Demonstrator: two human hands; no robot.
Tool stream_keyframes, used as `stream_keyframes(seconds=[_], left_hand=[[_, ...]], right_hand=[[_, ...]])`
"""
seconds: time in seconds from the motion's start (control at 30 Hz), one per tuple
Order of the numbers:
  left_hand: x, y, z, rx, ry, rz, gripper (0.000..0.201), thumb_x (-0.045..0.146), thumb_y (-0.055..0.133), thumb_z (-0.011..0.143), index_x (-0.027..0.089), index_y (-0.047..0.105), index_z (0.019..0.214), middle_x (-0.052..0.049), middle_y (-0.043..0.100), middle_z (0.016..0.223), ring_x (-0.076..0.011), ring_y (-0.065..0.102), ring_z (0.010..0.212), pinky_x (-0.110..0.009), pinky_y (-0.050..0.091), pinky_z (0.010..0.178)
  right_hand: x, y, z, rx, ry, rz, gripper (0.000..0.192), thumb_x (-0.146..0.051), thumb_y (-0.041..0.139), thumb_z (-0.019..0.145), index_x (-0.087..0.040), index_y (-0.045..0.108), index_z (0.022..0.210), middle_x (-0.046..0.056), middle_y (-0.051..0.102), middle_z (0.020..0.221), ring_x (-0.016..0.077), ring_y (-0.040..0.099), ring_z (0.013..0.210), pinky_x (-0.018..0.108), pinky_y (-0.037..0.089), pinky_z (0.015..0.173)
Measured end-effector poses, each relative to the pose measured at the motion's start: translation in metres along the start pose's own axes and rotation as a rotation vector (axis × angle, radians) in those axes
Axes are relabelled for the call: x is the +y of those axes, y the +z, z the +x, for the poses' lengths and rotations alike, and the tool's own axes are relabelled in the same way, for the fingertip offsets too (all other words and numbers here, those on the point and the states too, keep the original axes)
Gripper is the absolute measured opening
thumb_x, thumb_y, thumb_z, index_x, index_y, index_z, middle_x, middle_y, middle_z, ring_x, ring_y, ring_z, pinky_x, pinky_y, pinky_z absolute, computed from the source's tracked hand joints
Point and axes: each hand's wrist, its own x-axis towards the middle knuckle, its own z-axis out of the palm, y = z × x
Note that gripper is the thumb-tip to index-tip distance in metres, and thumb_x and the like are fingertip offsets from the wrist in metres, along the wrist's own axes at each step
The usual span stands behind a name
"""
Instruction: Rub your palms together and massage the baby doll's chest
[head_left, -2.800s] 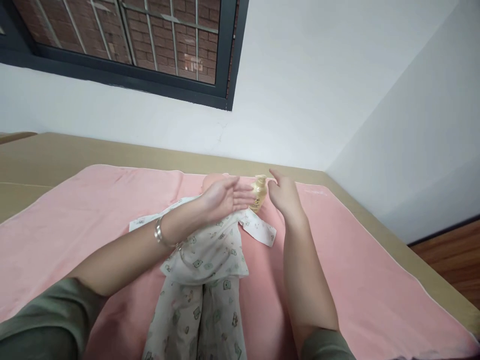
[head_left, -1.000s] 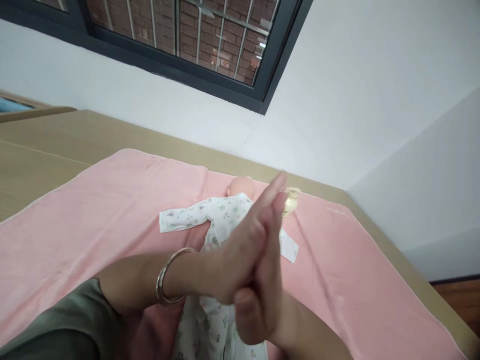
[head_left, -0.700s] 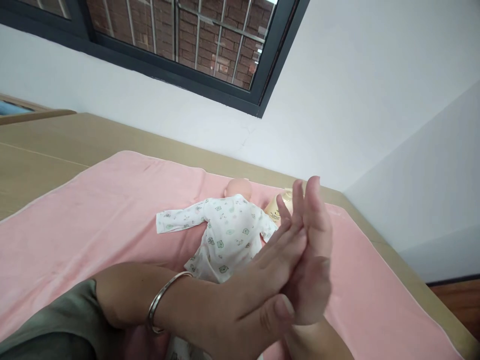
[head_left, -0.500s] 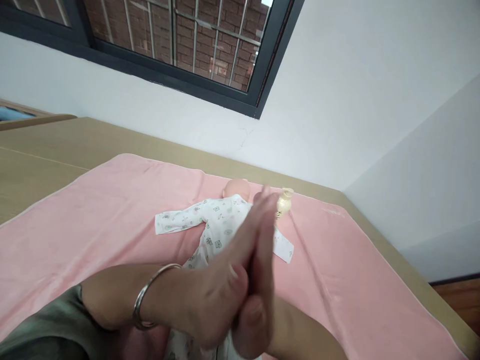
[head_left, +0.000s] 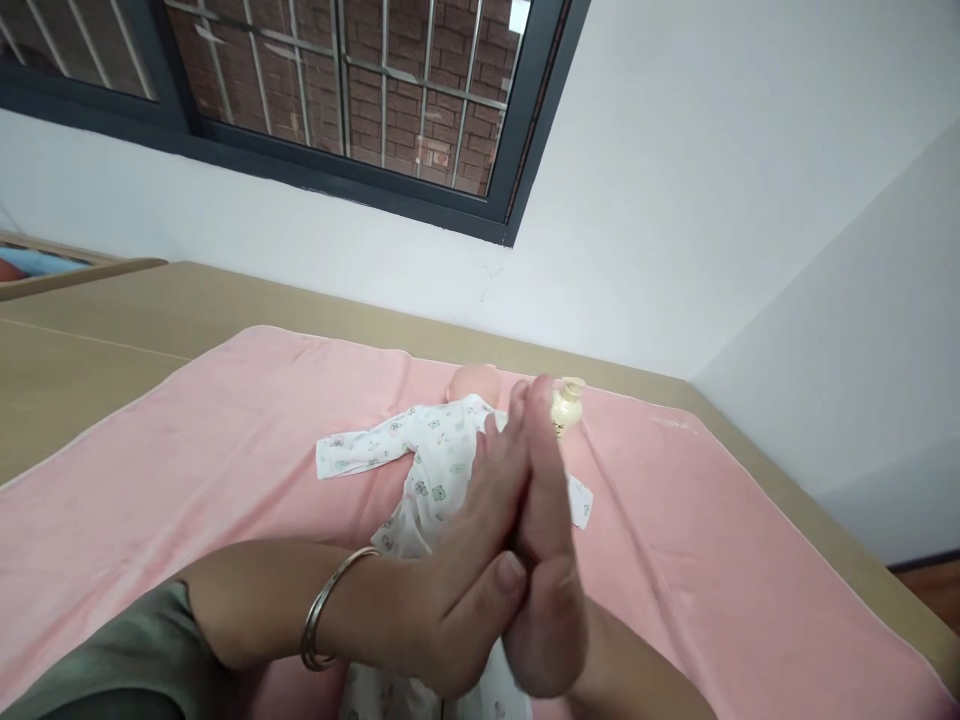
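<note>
From the head camera, the left hand (head_left: pixel 457 590) and the right hand (head_left: pixel 546 560) are pressed flat together, palm against palm, fingers straight and pointing away from the person; neither holds anything. A metal bangle (head_left: pixel 324 622) circles the left wrist. Just beyond and below the hands lies a baby doll (head_left: pixel 439 470) in a white printed romper, on its back on a pink towel (head_left: pixel 187 450), its head past the fingertips. A small yellow lotion bottle (head_left: pixel 566 408) stands just beyond the right fingertips, beside the doll's head.
</note>
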Motion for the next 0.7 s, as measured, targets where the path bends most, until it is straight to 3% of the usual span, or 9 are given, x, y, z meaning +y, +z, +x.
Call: stream_keyframes(seconds=[0.1,0.2,0.3,0.4,0.53,0.7], left_hand=[[-0.01,0.0,0.013,-0.001,0.08,0.123,0.063,0.049,0.035,0.103,0.028,0.027,0.161,-0.003,0.022,0.171,-0.0299,0.01,0.159,-0.051,0.005,0.131],[-0.039,-0.012,0.039,0.201,-0.063,0.134,0.063,0.051,0.038,0.102,0.023,0.032,0.158,-0.007,0.026,0.17,-0.0268,0.014,0.159,-0.047,0.005,0.131],[-0.08,-0.028,0.063,0.436,-0.155,0.139,0.056,0.048,0.043,0.1,0.022,0.044,0.15,-0.009,0.036,0.165,-0.025,0.026,0.156,-0.043,0.011,0.13],[-0.113,-0.037,0.073,0.524,-0.151,0.186,0.046,0.042,0.048,0.097,0.021,0.056,0.137,-0.012,0.051,0.154,-0.025,0.04,0.148,-0.042,0.018,0.128],[-0.132,-0.036,0.069,0.525,-0.181,0.159,0.039,0.042,0.045,0.096,0.022,0.065,0.122,-0.011,0.065,0.135,-0.0257,0.055,0.133,-0.042,0.032,0.122],[-0.136,-0.034,0.065,0.516,-0.17,0.191,0.039,0.039,0.044,0.095,0.023,0.062,0.126,-0.01,0.064,0.138,-0.0256,0.055,0.133,-0.042,0.035,0.12]], right_hand=[[0.014,-0.014,0.019,0.207,0.025,-0.006,0.065,-0.042,0.034,0.104,-0.036,0.008,0.163,-0.001,0.008,0.172,0.0291,0.005,0.158,0.063,0.026,0.124],[0.042,-0.015,0.034,0.303,0.072,-0.079,0.059,-0.036,0.034,0.103,-0.032,0.024,0.161,0.003,0.017,0.171,0.028,0.014,0.158,0.06,0.031,0.122],[0.078,0.001,0.038,0.076,0.179,-0.14,0.054,-0.03,0.042,0.098,-0.026,0.046,0.151,0.007,0.043,0.16,0.0258,0.035,0.151,0.051,0.036,0.122],[0.108,0.023,0.034,-0.113,0.219,-0.192,0.059,-0.019,0.039,0.094,-0.023,0.046,0.152,0.007,0.053,0.153,0.0222,0.046,0.145,0.045,0.038,0.122],[0.132,0.037,0.028,-0.183,0.158,-0.276,0.063,-0.015,0.037,0.093,-0.017,0.039,0.156,0.01,0.047,0.157,0.0225,0.041,0.148,0.045,0.036,0.123],[0.148,0.023,0.03,-0.312,0.138,-0.411,0.062,-0.021,0.04,0.096,-0.017,0.036,0.158,0.011,0.042,0.16,0.0239,0.03,0.154,0.049,0.032,0.125]])
